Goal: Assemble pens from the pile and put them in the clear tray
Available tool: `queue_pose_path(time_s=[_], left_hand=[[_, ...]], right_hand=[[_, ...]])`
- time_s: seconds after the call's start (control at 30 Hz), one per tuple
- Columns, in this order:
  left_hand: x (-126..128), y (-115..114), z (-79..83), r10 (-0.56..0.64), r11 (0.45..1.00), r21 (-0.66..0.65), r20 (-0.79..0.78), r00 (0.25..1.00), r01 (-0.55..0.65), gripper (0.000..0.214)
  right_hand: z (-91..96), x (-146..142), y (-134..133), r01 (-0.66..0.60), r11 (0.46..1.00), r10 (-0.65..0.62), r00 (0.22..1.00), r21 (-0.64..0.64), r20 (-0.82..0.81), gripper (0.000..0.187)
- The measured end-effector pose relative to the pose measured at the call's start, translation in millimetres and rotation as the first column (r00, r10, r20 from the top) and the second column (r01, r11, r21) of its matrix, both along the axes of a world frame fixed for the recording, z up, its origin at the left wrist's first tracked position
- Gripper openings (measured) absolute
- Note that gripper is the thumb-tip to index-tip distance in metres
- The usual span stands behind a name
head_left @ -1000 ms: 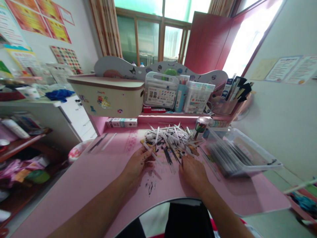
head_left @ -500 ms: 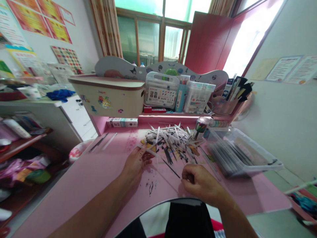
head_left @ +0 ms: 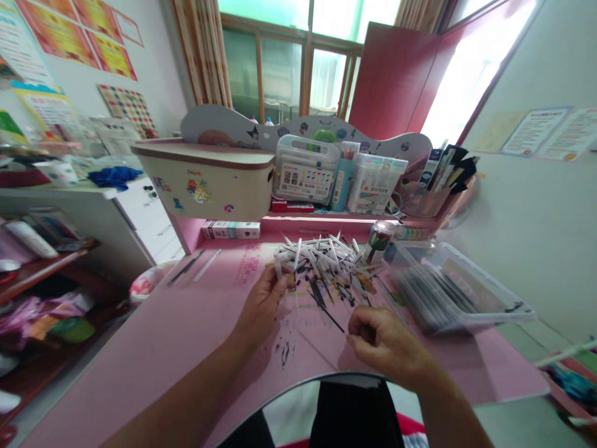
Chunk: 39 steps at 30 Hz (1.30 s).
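My left hand (head_left: 265,297) is closed around a white pen barrel (head_left: 278,269), which stands up from the fingertips at the left edge of the pile. Thumb and fingers of my right hand (head_left: 380,336) are pinched at the near end of a thin black pen refill (head_left: 332,317); its other end points toward the pile. Between and beyond both hands lies a heap of pen parts (head_left: 329,258), with white barrels, dark refills and small black pieces mixed together. Dark marks (head_left: 285,351) show on the pink desk (head_left: 186,348) between my forearms.
A clear plastic bin (head_left: 494,305) with dark sticks stands at the right. Behind the heap is a clear jar (head_left: 380,239) of pens. A cream storage box (head_left: 205,186) and marker cases (head_left: 305,174) line the shelf. Two thin sticks (head_left: 205,266) lie at the left.
My left hand has turned the white barrel from pointing right to standing more upright, and moved slightly up. My right hand has shifted a little right with the refill.
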<state>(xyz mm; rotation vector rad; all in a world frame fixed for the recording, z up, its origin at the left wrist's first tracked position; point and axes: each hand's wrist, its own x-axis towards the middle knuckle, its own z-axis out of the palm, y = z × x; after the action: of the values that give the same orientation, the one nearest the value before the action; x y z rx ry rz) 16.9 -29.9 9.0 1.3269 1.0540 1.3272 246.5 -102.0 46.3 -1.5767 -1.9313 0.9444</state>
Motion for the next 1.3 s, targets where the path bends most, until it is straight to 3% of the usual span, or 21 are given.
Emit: queue_pose_path(time_s=[0.1, 0.2, 0.37, 0.6, 0.7, 0.8, 0.9, 1.0, 1.07, 1.13, 1.2, 1.3], left_hand=[[-2.4, -3.5, 3.5, 0.094, 0.948, 0.318, -0.282, 0.955, 0.001, 0.020], [-5.4, -1.5, 1.7, 0.200, 0.877, 0.478, -0.461, 0.865, 0.052, 0.027], [-8.8, 4.3, -7.8, 0.300, 0.820, 0.563, -0.582, 0.756, 0.108, 0.033], [-8.5, 5.0, -13.9, 0.376, 0.764, 0.628, -0.617, 0.691, 0.146, 0.038], [-7.3, 3.2, -14.1, 0.407, 0.706, 0.678, -0.624, 0.667, 0.203, 0.041], [-4.1, -0.4, -13.8, 0.361, 0.685, 0.663, -0.669, 0.650, 0.303, 0.038], [0.2, -2.3, -14.8, 0.216, 0.704, 0.579, -0.726, 0.653, 0.411, 0.034], [2.6, -0.2, -15.9, 0.037, 0.794, 0.452, -0.703, 0.710, 0.406, 0.031], [2.1, 2.2, -15.1, -0.049, 0.883, 0.334, -0.633, 0.772, 0.330, 0.030], [0.5, 4.1, -13.0, -0.088, 0.940, 0.228, -0.554, 0.828, 0.253, 0.027], [-1.2, 4.9, -10.1, -0.103, 0.963, 0.168, -0.492, 0.864, 0.211, 0.024], [-2.6, 4.4, -6.2, -0.097, 0.977, 0.133, -0.424, 0.900, 0.168, 0.023]], right_hand=[[-0.6, 8.6, -4.7, -0.020, 0.999, 0.017, 0.997, -0.035, -0.070, 0.006], [-0.8, 16.9, -9.6, -0.040, 0.997, 0.033, 0.994, -0.064, -0.109, 0.008], [-0.6, 19.1, -12.6, -0.051, 0.992, 0.037, 0.992, -0.112, -0.121, 0.010], [-0.7, 14.9, -7.9, -0.044, 0.987, 0.028, 0.994, -0.155, -0.104, 0.008], [-0.9, 13.5, -3.1, -0.039, 0.988, 0.030, 0.997, -0.152, -0.064, 0.007], [-1.2, 8.0, 4.5, -0.054, 0.983, 0.039, 0.996, -0.173, -0.085, 0.008], [-3.0, 3.4, 17.8, -0.068, 0.982, 0.032, 0.980, -0.178, -0.198, 0.009], [-7.0, 6.9, 38.7, 0.010, 0.999, -0.017, 0.981, -0.039, -0.193, 0.023], [-10.7, 12.6, 54.3, 0.061, 0.988, -0.062, 0.998, 0.141, 0.005, 0.020], [-14.7, 17.8, 67.4, 0.037, 0.965, -0.113, 0.952, 0.261, 0.286, 0.015], [-17.8, 20.5, 75.9, 0.000, 0.961, -0.142, 0.861, 0.278, 0.489, 0.017], [-18.5, 20.6, 79.8, -0.023, 0.965, -0.141, 0.795, 0.262, 0.590, 0.021]])
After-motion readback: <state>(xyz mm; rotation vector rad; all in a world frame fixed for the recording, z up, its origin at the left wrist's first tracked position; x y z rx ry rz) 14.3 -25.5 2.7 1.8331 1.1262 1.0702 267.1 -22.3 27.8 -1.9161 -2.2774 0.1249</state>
